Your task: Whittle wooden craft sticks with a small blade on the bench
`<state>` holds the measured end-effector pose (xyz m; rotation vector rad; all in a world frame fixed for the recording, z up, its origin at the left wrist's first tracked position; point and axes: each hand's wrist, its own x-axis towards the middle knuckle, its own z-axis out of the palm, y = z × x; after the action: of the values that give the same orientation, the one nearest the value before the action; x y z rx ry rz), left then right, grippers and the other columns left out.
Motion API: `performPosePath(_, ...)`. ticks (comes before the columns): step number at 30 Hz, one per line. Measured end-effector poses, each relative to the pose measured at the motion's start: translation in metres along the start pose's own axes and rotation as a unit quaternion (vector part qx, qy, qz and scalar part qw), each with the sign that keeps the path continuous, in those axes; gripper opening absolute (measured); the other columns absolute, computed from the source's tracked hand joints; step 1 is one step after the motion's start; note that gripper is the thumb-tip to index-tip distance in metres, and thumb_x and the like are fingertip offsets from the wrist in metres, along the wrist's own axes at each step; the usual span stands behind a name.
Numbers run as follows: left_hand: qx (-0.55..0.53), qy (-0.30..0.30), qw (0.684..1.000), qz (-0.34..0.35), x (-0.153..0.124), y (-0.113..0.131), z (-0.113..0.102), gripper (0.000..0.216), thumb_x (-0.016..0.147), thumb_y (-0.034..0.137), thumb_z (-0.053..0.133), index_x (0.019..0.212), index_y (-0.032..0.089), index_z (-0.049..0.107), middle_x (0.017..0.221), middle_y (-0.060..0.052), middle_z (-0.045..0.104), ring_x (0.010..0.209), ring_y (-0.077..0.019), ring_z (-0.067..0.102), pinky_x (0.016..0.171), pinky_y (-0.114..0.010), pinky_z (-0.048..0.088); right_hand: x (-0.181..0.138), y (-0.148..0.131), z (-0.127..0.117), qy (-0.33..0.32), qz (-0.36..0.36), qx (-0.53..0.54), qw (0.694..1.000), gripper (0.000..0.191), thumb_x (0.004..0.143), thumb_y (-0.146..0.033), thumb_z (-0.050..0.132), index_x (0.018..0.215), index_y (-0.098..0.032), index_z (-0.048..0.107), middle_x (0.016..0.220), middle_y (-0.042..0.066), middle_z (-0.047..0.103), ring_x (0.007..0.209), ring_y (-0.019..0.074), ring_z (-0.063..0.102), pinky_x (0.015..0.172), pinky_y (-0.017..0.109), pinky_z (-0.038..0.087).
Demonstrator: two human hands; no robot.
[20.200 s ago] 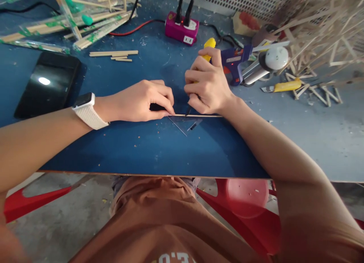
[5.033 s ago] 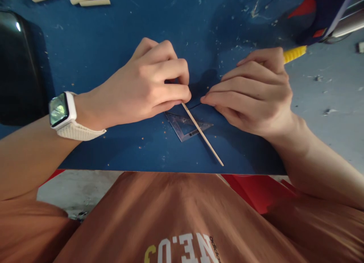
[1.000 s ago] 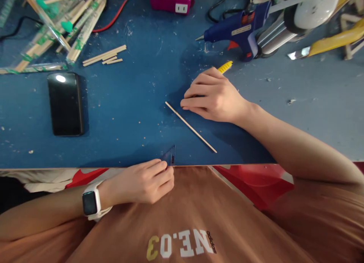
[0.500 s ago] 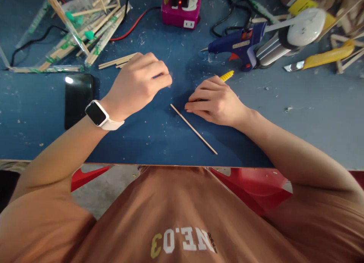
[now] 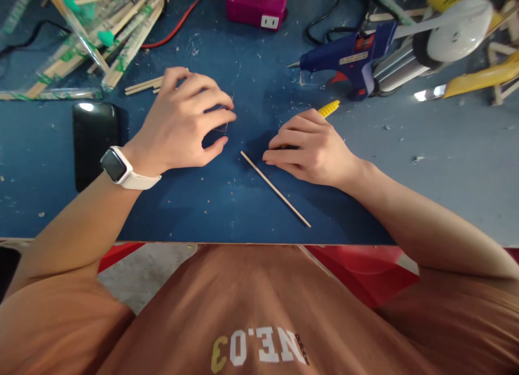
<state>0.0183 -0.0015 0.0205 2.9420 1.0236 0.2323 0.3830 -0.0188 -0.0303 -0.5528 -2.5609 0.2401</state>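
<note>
My left hand [image 5: 182,121], with a white-banded watch at the wrist, is over the table with thumb and fingers apart. Below its fingertips shows part of a thin, clear piece with fine lines [image 5: 221,128]; the rest is hidden. My right hand [image 5: 308,148] rests on the table, its fingers curled round a slim tool with a yellow ribbed end [image 5: 329,109]. The tool's other end is covered by the fingers. Between the hands a thin wooden stick [image 5: 275,189] lies slantwise, apart from both.
A blue glue gun [image 5: 340,61] leans by a silver-and-white bottle [image 5: 409,61]. A yellow box cutter [image 5: 482,80] lies at right, blade showing. The pink power adapter [image 5: 255,7] stands at the back. Wrapped sticks [image 5: 133,42], loose sticks [image 5: 141,86] and a black phone [image 5: 96,145] are at left.
My left hand has come down and toward me, and its pinched fingers have spread apart. The right hand keeps its hold on the yellow-ended tool. The whole view has shifted slightly.
</note>
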Motion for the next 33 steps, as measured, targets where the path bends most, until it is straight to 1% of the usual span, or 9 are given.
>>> performPosePath(4, -0.124, 0.044, 0.988, 0.078, 0.004, 0.015, 0.016, 0.027, 0.133, 0.033, 0.069, 0.129, 0.026, 0.095, 0.134, -0.007, 0.095, 0.137, -0.0323, 0.085, 0.12, -0.06, 0.066, -0.002, 0.0, -0.001, -0.017, 0.008, 0.013, 1.0, 0.028, 0.127, -0.027, 0.071, 0.141, -0.035, 0.094, 0.127, 0.002, 0.093, 0.12, 0.0268, 0.08, 0.109, 0.052, 0.058)
performPosePath(7, -0.173, 0.046, 0.98, 0.084, 0.006, 0.024, 0.025, 0.03, 0.134, 0.033, 0.068, 0.124, 0.024, 0.095, 0.123, -0.009, 0.094, 0.125, -0.0326, 0.089, 0.109, -0.055, 0.067, -0.004, -0.001, -0.004, -0.023, 0.002, 0.017, 1.0, 0.038, 0.127, -0.026, 0.07, 0.159, -0.036, 0.089, 0.135, 0.003, 0.094, 0.125, 0.0273, 0.082, 0.112, 0.053, 0.06)
performPosePath(10, -0.176, 0.044, 0.98, 0.077, 0.006, 0.027, 0.027, 0.027, 0.134, 0.031, 0.069, 0.126, 0.027, 0.094, 0.123, -0.009, 0.094, 0.121, -0.0321, 0.089, 0.107, -0.054, 0.067, -0.005, -0.002, -0.006, -0.032, 0.002, 0.025, 0.999, 0.044, 0.13, -0.027, 0.067, 0.17, -0.035, 0.083, 0.14, 0.005, 0.094, 0.127, 0.0272, 0.083, 0.114, 0.055, 0.062)
performPosePath(14, -0.189, 0.041, 0.978, 0.076, 0.005, 0.027, 0.026, 0.026, 0.133, 0.028, 0.068, 0.13, 0.03, 0.093, 0.125, -0.007, 0.095, 0.122, -0.032, 0.089, 0.111, -0.055, 0.068, -0.006, -0.001, -0.008, -0.028, -0.001, 0.032, 0.999, 0.033, 0.132, -0.027, 0.063, 0.154, -0.034, 0.087, 0.138, 0.002, 0.095, 0.127, 0.0255, 0.084, 0.115, 0.053, 0.062)
performPosePath(20, -0.197, 0.031, 0.977, 0.08, 0.005, 0.03, 0.027, 0.029, 0.133, 0.026, 0.065, 0.133, 0.034, 0.093, 0.128, -0.007, 0.095, 0.123, -0.0312, 0.086, 0.114, -0.057, 0.066, -0.006, -0.005, -0.008, 0.014, -0.007, 0.023, 1.0, 0.021, 0.131, -0.028, 0.073, 0.142, -0.032, 0.09, 0.127, 0.0, 0.096, 0.121, 0.0236, 0.084, 0.108, 0.047, 0.064)
performPosePath(24, -0.159, 0.042, 0.982, 0.093, 0.006, 0.034, 0.028, 0.034, 0.138, 0.027, 0.058, 0.131, 0.031, 0.091, 0.13, -0.002, 0.093, 0.121, -0.0237, 0.077, 0.114, -0.052, 0.063, 0.003, -0.017, -0.008, -0.008, 0.012, 0.015, 1.0, 0.028, 0.135, -0.032, 0.065, 0.133, -0.037, 0.092, 0.121, -0.001, 0.095, 0.117, 0.021, 0.081, 0.106, 0.046, 0.063)
performPosePath(27, -0.143, 0.067, 0.98, 0.118, 0.007, 0.034, 0.03, 0.034, 0.141, 0.027, 0.055, 0.133, 0.029, 0.088, 0.131, 0.002, 0.093, 0.12, -0.0196, 0.072, 0.112, -0.048, 0.061, 0.01, -0.02, -0.011, 0.0, -0.041, -0.012, 0.999, 0.027, 0.136, -0.026, 0.063, 0.135, -0.031, 0.089, 0.123, -0.001, 0.094, 0.117, 0.0177, 0.078, 0.105, 0.041, 0.063)
performPosePath(29, -0.157, 0.071, 0.978, 0.117, 0.008, 0.034, 0.03, 0.035, 0.141, 0.028, 0.055, 0.134, 0.03, 0.089, 0.13, 0.001, 0.095, 0.119, -0.0217, 0.076, 0.109, -0.049, 0.062, 0.01, -0.016, -0.013, -0.009, -0.051, -0.011, 0.999, 0.027, 0.138, -0.027, 0.06, 0.14, -0.028, 0.087, 0.124, -0.001, 0.093, 0.119, 0.0179, 0.079, 0.108, 0.043, 0.063)
performPosePath(33, -0.221, 0.042, 0.972, 0.07, 0.009, 0.037, 0.029, 0.036, 0.139, 0.032, 0.057, 0.131, 0.036, 0.092, 0.132, 0.0, 0.096, 0.124, -0.0275, 0.084, 0.114, -0.055, 0.065, 0.006, -0.008, -0.015, -0.054, 0.011, 0.021, 0.998, 0.032, 0.139, -0.034, 0.057, 0.142, -0.033, 0.089, 0.127, -0.001, 0.093, 0.125, 0.023, 0.081, 0.116, 0.052, 0.061)
